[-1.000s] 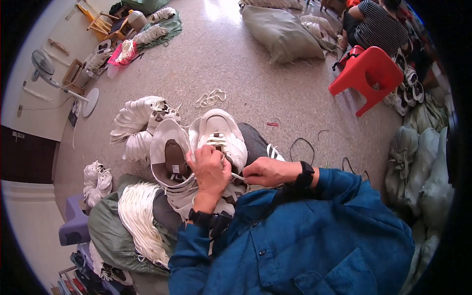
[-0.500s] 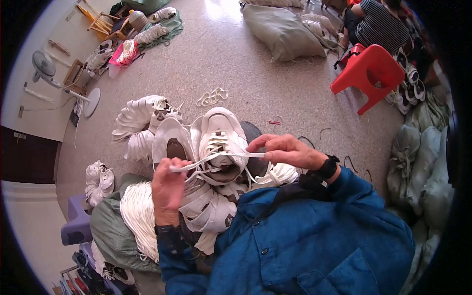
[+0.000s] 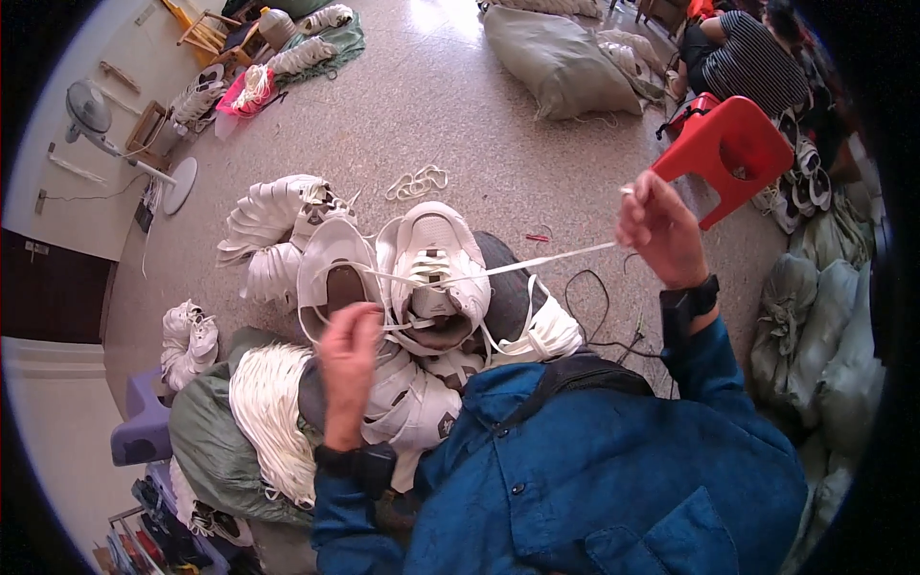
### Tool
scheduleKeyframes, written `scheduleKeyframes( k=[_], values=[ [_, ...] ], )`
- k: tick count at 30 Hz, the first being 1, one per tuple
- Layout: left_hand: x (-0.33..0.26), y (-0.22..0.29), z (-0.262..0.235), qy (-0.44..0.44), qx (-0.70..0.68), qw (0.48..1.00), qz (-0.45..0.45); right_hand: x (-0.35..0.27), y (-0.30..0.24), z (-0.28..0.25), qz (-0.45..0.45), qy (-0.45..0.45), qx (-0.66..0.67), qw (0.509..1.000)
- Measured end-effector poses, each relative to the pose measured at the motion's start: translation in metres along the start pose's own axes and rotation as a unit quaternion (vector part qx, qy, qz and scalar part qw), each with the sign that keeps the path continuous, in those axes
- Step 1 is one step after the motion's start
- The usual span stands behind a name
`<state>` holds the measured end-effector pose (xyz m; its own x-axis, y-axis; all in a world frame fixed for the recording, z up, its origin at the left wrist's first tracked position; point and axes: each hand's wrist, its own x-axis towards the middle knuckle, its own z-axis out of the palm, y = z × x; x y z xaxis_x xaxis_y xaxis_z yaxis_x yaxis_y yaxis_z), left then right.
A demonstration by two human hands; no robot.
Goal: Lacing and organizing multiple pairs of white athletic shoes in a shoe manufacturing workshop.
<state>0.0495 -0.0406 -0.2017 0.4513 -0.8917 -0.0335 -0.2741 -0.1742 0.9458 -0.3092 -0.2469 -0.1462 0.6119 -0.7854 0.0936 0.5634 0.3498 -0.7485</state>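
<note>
A white sneaker (image 3: pixel 439 230) stands in front of me, toe pointing away, its lace partly threaded through the upper eyelets. My right hand (image 3: pixel 663 230) is raised to the right of it, fingers pinched on the white shoelace (image 3: pixel 556 257), which is drawn taut from the shoe; a short end sticks out past the fingertips. Closed and slightly blurred, my left hand (image 3: pixel 348 369) is beside the shoe's opening at the left. Lace shows close to its fingertips, but whether they grip it is hidden. A second white shoe (image 3: pixel 326 240) leans against the first on the left.
Bundled white laces (image 3: pixel 271 407) lie over a green sack (image 3: pixel 206 455) to my left; another lace bundle (image 3: pixel 554 331) is at the right. Stacked white shoes (image 3: pixel 264 220) sit beyond. Farther off are a red stool (image 3: pixel 743 129), a seated person (image 3: pixel 752 62), a large sack (image 3: pixel 556 62) and a fan (image 3: pixel 88 107).
My right hand has swung up and right, pulling the lace out long and taut. My left hand has moved slightly right and lower, toward the shoe's opening.
</note>
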Motion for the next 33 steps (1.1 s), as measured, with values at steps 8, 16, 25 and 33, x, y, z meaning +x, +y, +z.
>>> scheduleKeyframes(
  k=[8, 16, 25, 33],
  values=[
    [-0.004, -0.006, 0.085, -0.076, 0.114, 0.986, 0.099, 0.025, 0.054, 0.023, 0.175, -0.016, -0.339, 0.924],
    [0.001, -0.016, 0.088, -0.044, 0.132, 0.982, 0.125, 0.028, 0.136, 0.039, 0.19, -0.106, -0.453, 0.864],
    [-0.002, -0.016, 0.095, -0.019, 0.12, 0.982, 0.147, 0.025, 0.135, 0.028, 0.059, -0.12, -0.607, 0.784],
    [-0.004, -0.016, 0.102, 0.0, 0.159, 0.971, 0.18, 0.033, 0.146, 0.04, -0.057, -0.171, -0.673, 0.717]
  ],
)
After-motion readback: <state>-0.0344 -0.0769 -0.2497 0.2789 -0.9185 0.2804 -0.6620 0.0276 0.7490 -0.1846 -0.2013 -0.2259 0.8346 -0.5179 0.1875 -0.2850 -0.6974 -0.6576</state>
